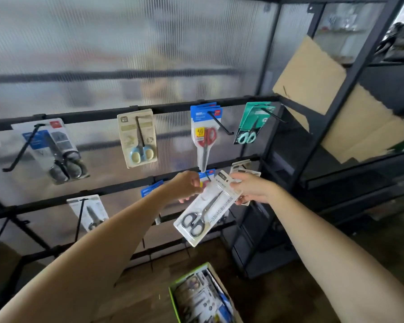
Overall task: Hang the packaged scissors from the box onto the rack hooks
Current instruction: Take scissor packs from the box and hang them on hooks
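A white pack of black-handled scissors [204,209] hangs tilted in front of the rack's middle rail [117,188]. My right hand [251,188] pinches its top right corner. My left hand [188,186] holds its upper left edge with curled fingers. Behind the hands hang a blue pack [207,177] and beige packs [241,167] on the middle row. The top rail [173,108] carries black-handled [56,150], blue-handled [138,138], red-handled [204,134] and teal [252,123] scissors packs. The green-rimmed box [203,299] with several packs sits on the floor below.
Long black hooks [21,148] stick out from the rails toward me. Another pack [90,213] hangs at the lower left. A black shelf frame [331,108] with cardboard sheets [310,75] stands to the right. The floor around the box is brown wood.
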Tool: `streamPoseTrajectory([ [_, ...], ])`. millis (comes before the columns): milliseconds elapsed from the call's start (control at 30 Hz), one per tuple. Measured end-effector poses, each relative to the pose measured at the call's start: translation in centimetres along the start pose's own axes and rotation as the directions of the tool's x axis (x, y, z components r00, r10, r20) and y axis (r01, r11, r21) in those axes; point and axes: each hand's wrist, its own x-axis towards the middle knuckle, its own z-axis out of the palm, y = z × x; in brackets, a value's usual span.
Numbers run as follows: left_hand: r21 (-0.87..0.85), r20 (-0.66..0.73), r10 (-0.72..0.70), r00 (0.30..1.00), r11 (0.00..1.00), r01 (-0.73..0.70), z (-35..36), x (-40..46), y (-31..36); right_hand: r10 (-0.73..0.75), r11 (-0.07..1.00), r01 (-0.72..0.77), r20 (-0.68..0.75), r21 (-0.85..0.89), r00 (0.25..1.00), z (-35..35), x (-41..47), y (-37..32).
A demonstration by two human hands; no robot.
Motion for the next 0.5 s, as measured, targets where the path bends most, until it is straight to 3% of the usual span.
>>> streamPoseTrajectory([
  [100, 0.0, -0.02, -0.001, 1.0, 1.0, 0.001, 1.3, 1.7, 0.5, -0.006, 1.0, 0.006, -0.019, -0.005, 1.0, -2.1, -0.7, 1.4],
  [233, 0.061, -0.048, 0.001, 0.999, 0.998, 0.002, 3.8, 3.8, 2.0, 0.002, 1.0, -0.002, -0.153, -0.004, 0.988, -4.9, -1.2, 3.5],
  [333, 0.076, -0.039, -0.021, 0.999, 0.997, 0.024, 5.7, 5.0, 3.7, -0.012, 0.996, -0.01, -0.232, -0.09, 0.973, -7.0, -1.0, 5.8],
  [500, 0.122, -0.03, -0.059, 0.998, 0.991, 0.062, 8.0, 6.8, 5.9, -0.036, 0.972, -0.024, -0.248, -0.235, 0.968, -9.2, 0.0, 8.6],
])
